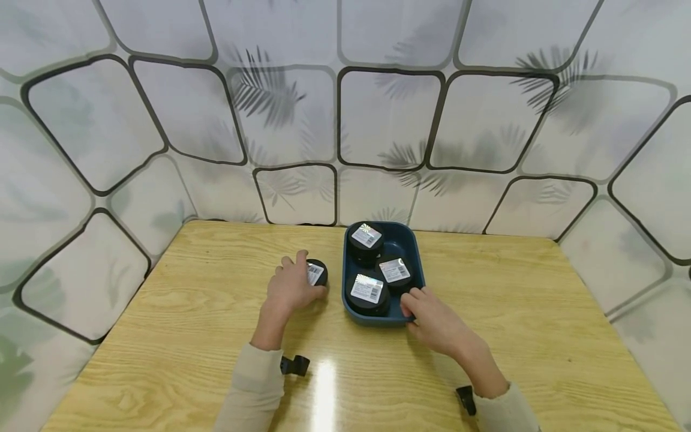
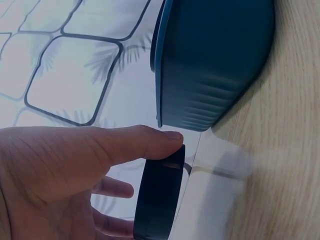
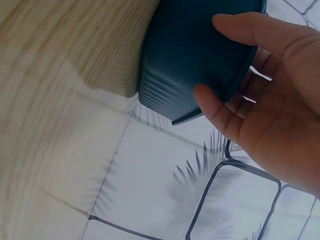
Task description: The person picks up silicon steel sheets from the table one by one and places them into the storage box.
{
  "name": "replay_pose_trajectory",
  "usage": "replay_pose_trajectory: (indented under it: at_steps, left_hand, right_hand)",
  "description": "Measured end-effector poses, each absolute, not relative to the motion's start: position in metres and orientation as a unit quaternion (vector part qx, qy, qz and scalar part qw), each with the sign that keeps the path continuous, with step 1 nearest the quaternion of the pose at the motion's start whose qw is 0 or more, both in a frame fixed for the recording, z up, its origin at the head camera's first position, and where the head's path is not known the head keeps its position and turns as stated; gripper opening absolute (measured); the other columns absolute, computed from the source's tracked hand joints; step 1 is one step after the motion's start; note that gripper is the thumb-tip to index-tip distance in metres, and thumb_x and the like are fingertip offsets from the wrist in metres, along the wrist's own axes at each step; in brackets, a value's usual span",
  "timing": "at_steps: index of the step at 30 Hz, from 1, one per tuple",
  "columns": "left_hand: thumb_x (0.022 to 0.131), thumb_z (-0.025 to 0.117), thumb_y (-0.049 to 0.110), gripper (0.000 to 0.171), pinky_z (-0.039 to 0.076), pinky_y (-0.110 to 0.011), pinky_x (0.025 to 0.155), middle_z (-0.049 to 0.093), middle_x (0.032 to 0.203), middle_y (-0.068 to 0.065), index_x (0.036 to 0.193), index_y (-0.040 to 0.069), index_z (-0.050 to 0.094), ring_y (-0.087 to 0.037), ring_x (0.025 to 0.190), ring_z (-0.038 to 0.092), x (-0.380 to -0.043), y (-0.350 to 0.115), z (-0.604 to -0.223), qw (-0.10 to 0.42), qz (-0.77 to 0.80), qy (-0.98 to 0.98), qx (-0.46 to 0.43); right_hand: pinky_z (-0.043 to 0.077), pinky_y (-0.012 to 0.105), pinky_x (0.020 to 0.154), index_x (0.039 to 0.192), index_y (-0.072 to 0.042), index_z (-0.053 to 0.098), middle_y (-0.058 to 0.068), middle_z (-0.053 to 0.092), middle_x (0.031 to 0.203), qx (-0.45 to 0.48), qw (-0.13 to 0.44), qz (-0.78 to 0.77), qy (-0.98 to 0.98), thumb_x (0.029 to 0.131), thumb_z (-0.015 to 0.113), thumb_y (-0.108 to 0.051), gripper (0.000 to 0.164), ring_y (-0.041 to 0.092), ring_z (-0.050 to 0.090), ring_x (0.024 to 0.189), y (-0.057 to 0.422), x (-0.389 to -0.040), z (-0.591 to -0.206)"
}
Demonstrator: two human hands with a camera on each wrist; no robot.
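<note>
Left of a dark blue bin [image 1: 382, 323], my left hand [image 1: 287, 287] holds a flat black round jar [image 1: 323, 278] with a white label on top. In the left wrist view the thumb and fingers span the sides of this black jar [image 2: 159, 200], which looks raised a little off the tabletop. Several similar black jars [image 1: 367, 303] with shiny white labels lie inside the bin. At the bin's near right corner, my right hand [image 1: 438, 322] grips the rim; in the right wrist view its thumb lies against the outer wall of the bin [image 3: 175, 60].
The light wood table [image 1: 189, 324] carries the bin near its far edge. Behind and to both sides hangs a pale patterned sheet [image 1: 388, 120] with dark outlines and leaf prints. Dark wrist mounts [image 1: 295, 365] sit at both sleeves.
</note>
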State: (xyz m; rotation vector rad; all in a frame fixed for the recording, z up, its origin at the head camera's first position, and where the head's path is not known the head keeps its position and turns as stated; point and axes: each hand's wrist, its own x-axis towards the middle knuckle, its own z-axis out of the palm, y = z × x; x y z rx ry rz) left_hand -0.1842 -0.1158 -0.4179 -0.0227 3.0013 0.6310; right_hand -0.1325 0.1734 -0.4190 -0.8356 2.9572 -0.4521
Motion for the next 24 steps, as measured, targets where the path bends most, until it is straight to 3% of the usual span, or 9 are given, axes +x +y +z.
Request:
replay_pose_trajectory:
  at_steps: [24]
  left_hand:
    - [0.077, 0.077, 0.042, 0.087, 0.051, -0.054, 0.077, 0.049, 0.124, -0.029, 0.147, 0.007, 0.037, -0.045, 0.107, 0.055, -0.18, -0.111, -0.407, -0.023, 0.223, 0.974, 0.013]
  right_hand:
    - [0.035, 0.03, 0.069, 0.08, -0.017, 0.047, -0.004, 0.041, 0.082, -0.265, 0.023, -0.15, 0.952, 0.082, 0.075, 0.0, 0.033, 0.015, 0.037, 0.079, 0.174, -0.134, -0.421]
